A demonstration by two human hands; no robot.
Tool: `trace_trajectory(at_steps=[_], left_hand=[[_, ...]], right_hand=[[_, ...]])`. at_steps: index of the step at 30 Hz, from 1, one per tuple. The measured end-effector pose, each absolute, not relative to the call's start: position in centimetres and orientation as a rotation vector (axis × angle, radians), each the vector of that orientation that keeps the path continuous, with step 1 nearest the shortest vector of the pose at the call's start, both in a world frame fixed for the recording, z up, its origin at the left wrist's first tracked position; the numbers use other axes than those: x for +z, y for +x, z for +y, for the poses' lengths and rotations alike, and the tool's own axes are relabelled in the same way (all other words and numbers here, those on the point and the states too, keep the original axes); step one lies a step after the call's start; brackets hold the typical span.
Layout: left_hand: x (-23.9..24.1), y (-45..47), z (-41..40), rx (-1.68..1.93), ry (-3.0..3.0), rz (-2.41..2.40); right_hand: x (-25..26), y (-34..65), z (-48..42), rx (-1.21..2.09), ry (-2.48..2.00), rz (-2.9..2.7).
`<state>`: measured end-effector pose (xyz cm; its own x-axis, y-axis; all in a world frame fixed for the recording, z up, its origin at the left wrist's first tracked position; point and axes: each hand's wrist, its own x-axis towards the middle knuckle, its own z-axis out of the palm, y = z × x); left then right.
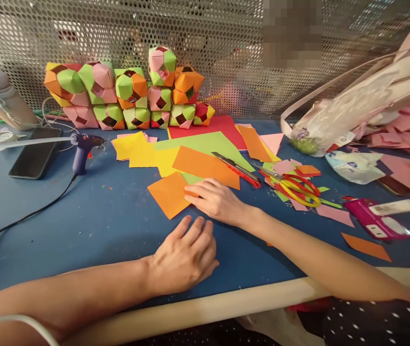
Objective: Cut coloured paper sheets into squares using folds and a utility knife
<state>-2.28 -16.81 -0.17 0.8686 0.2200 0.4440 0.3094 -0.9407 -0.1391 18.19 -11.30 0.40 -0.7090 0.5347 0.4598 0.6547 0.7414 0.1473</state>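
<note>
The glue gun (81,156) is at my left, well apart from the orange square (167,194) on the desk (46,240). My left hand (186,254) is loosely curled on the near side of the square; I cannot tell whether its palm holds anything. My right hand (219,199) has its fingertips at the square's right edge, perhaps pinching; I cannot tell. Light pressure should avoid creases; the knife (239,170) beyond calls for care.

No readable text, small markings on magenta packet (373,220), unclear
</note>
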Motion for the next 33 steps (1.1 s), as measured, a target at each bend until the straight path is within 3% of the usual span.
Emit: trace_trajectory(at_steps=[6,20,28,33], left_hand=[[-0.3,-2.1,-16.7,-0.478,-2.881,-0.792],[0.4,-2.4,-14.4,-0.586,-2.945,-0.685],[0.4,-4.1,-8.7,-0.582,-2.771,-1.232],[-0.2,-4.7,-7.4,-0.487,-2.800,-1.270]], right_hand=[[-0.6,18.7,-12.3,-0.220,-0.991,-2.601],[0.4,22.4,-12.8,-0.185,-1.070,-2.587],[-0.8,29.9,-9.4,-0.321,-1.759,-1.955],[-2.7,31.3,-8.7,-0.299,-1.793,-1.982]])
